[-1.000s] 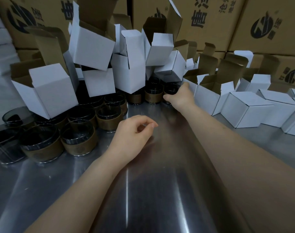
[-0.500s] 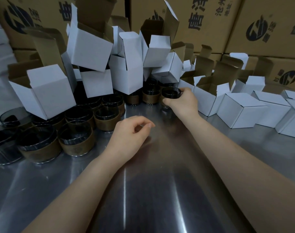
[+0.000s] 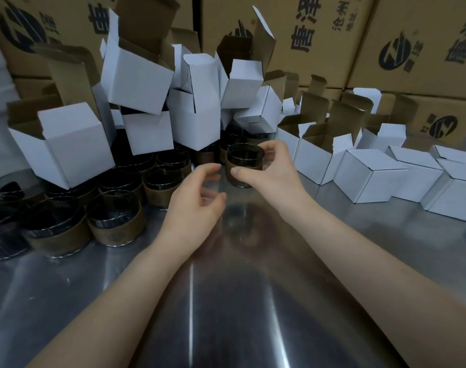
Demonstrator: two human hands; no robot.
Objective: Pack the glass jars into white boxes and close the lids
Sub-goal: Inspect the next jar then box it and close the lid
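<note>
A shiny metal table [image 3: 253,314] fills the lower half of the frame, with streaks of light running down its middle. Large brown cartons [image 3: 319,35] are stacked across the top from left to right, printed with dark round logos and Chinese characters. One lower carton [image 3: 438,120] stands at the right edge.

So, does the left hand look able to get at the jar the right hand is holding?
Probably yes. The left hand, fingers loosely curled and empty, sits just beside the glass jar that the right hand grips by its sides; nothing shows in the gap between them.
</note>
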